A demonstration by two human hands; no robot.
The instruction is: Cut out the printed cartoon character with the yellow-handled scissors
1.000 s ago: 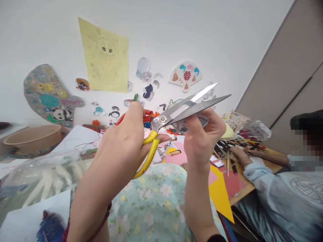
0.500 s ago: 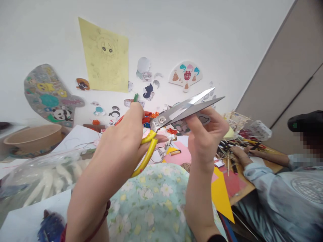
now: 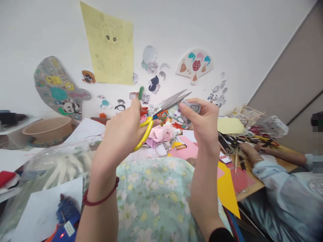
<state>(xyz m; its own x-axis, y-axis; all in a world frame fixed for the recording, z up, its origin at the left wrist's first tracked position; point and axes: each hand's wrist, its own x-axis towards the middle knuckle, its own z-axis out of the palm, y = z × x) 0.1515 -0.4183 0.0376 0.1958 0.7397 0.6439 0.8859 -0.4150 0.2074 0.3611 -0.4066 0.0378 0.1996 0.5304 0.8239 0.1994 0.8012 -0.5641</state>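
Note:
My left hand (image 3: 123, 126) is closed round the yellow handles of a pair of scissors (image 3: 161, 107). The blades point up and to the right, slightly parted at the tips. Between the thumb and fingers of my right hand (image 3: 204, 119) is a grey paper cutout (image 3: 185, 112) with printed cartoon figures, partly hidden by my fingers. The blade tips are beside the cutout's upper left edge; whether they touch it I cannot tell. A green tip (image 3: 140, 93) shows above my left hand.
Floral cloth (image 3: 156, 195) covers my lap. Beyond lie crumpled pink paper (image 3: 163, 132), pink sheets and a wire ring. A brown bowl (image 3: 47, 129) and clear plastic bag (image 3: 60, 168) are left. At right, a person's hands (image 3: 249, 151) are over sticks. Paper cutouts hang on the wall.
The scissors have moved left and their blades are closer together. The cutout in my right hand shows more now. The whole view has shifted slightly.

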